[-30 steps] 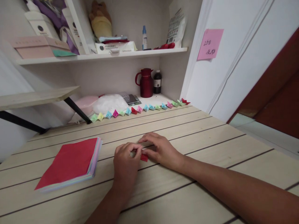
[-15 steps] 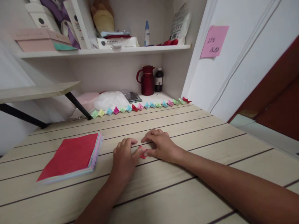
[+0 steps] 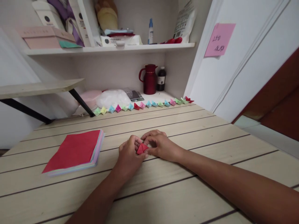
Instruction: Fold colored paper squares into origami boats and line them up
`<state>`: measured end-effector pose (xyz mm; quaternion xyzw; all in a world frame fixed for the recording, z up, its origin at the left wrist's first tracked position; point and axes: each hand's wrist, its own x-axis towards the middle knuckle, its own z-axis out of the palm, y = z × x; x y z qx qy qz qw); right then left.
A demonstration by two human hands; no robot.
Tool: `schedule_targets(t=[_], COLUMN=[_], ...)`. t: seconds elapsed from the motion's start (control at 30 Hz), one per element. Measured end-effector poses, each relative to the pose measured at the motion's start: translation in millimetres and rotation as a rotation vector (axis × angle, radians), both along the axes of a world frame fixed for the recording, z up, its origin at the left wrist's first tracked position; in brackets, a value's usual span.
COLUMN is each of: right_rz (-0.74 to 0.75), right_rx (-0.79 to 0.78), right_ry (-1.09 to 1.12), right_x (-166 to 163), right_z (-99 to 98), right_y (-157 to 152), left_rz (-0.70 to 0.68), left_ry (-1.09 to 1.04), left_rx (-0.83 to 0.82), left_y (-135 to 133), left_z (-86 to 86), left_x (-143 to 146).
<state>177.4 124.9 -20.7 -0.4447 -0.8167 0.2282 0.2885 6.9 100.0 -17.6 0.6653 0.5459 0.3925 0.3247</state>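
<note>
A small piece of folded red paper (image 3: 142, 149) is between my two hands, just over the wooden table. It shows creased triangular faces. My left hand (image 3: 130, 152) grips its left side, with the thumb below and the fingers curled behind. On its right edge, my right hand (image 3: 160, 145) pinches the paper between thumb and fingers. Fingers partly cover the paper's edges. Left of my hands lies a stack of square coloured paper (image 3: 74, 149), red sheet on top.
A row of small folded paper boats (image 3: 136, 106) in several colours lines the table's back edge. Behind it stand a dark red jug (image 3: 149, 81) and a dark bottle (image 3: 161, 79). A raised wooden shelf (image 3: 42, 87) on black legs is at the left.
My fingers have closed in round the red paper, which was mostly covered and now shows more of its folded faces. The view has shifted slightly.
</note>
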Motion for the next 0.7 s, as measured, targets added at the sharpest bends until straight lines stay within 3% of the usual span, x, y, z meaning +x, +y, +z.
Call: schedule_targets(t=[0.13, 0.27, 0.43, 0.7], right_rz=[0.025, 0.048, 0.038, 0.021], right_rx=[-0.011, -0.002, -0.021, -0.087], right_ry=[0.057, 0.054, 0.107, 0.209], right_x=[2, 4, 6, 8], right_z=[-1.2, -0.4, 2.8, 6.9], right_y=[4, 7, 6, 4], left_rz=[-0.090, -0.079, -0.095, -0.005], left_ry=[-0.153, -0.254, -0.201, -0.185], left_rx=[0.002, -0.026, -0.041, -0.024], left_y=[3, 10, 13, 11], left_z=[-0.1, 0.6, 1.6, 3.9], left_x=[0, -4, -9, -6])
